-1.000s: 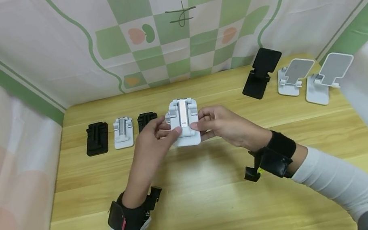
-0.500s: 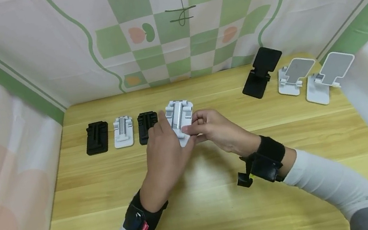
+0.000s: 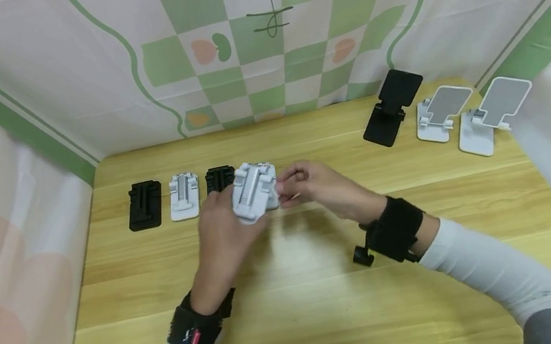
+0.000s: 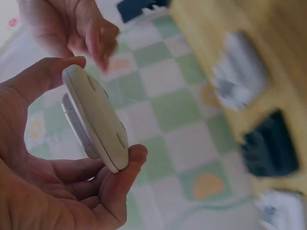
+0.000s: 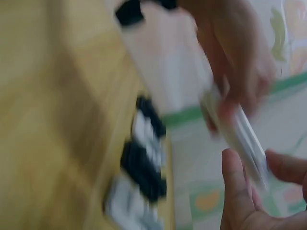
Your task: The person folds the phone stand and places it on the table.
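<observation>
A folded white phone stand (image 3: 254, 193) is held tilted above the table in my left hand (image 3: 218, 225). In the left wrist view the fingers and thumb grip the stand (image 4: 98, 117) by its opposite ends, its flat back showing. My right hand (image 3: 331, 190) is just to the right of it, fingers loosely bent. The left wrist view shows a gap between the right hand (image 4: 79, 28) and the stand. Blurred in the right wrist view, the right thumb and finger lie spread around the stand's lower end (image 5: 256, 175). Another white stand (image 3: 274, 197) is mostly hidden behind the held one.
Left of the hands lie a folded black stand (image 3: 145, 205), a white one (image 3: 184, 197) and a second black one (image 3: 220, 177), partly covered. At the back right stand an unfolded black stand (image 3: 393, 108) and two white ones (image 3: 443, 113) (image 3: 493, 115). A patterned curtain (image 3: 264, 75) rises behind the table (image 3: 303, 327).
Both hands held the white stand at first. My left hand has regripped it, tilted it and carried it slightly left, and my right fingers have come off it, uncovering the stand behind.
</observation>
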A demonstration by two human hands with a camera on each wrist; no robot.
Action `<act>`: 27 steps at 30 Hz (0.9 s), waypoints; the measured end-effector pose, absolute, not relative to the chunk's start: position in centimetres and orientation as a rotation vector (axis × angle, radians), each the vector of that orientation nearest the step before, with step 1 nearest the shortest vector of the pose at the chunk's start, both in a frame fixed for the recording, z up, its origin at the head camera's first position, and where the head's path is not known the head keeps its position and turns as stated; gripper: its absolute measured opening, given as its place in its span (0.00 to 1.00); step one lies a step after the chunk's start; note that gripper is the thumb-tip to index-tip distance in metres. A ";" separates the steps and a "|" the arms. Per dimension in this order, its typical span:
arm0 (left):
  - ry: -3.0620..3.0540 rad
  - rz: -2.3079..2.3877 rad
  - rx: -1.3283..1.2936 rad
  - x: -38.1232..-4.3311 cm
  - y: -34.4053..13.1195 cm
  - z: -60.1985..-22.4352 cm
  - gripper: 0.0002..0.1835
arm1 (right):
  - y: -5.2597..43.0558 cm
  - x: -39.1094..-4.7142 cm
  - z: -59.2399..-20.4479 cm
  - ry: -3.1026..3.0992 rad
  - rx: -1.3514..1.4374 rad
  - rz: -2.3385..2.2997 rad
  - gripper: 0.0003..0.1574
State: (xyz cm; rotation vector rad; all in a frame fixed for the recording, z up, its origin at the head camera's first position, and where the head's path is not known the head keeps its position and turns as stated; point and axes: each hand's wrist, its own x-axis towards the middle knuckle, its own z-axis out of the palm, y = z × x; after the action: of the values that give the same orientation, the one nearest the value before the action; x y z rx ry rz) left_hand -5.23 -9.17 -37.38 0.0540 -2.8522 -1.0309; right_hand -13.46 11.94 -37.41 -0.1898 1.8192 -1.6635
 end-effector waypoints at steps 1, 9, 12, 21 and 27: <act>-2.860 -1.035 0.116 -4.9 -10.1 -37.8 0.36 | 12.5 -14.3 -37.6 1.888 -0.177 -1.643 0.18; -2.916 -0.946 0.666 -1.4 -20.3 -41.3 0.39 | 21.0 -23.0 -37.8 2.831 -0.220 -1.164 0.23; -2.951 -0.842 0.796 -0.4 -23.8 -41.9 0.40 | 24.2 -25.5 -37.1 2.996 -0.213 -1.003 0.21; -3.012 -0.706 0.917 0.7 -28.5 -43.3 0.39 | 29.0 -29.5 -36.6 3.133 -0.282 -0.621 0.23; -3.070 -0.723 0.935 0.0 -28.5 -44.2 0.41 | 30.4 -29.8 -37.2 3.126 -0.273 -0.570 0.21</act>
State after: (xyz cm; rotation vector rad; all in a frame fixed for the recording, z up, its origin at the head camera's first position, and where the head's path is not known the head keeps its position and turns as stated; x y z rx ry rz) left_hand 0.04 -28.55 -44.23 0.9350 -3.0701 -0.7233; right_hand -29.81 30.42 -37.21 -0.2731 3.1258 -0.5696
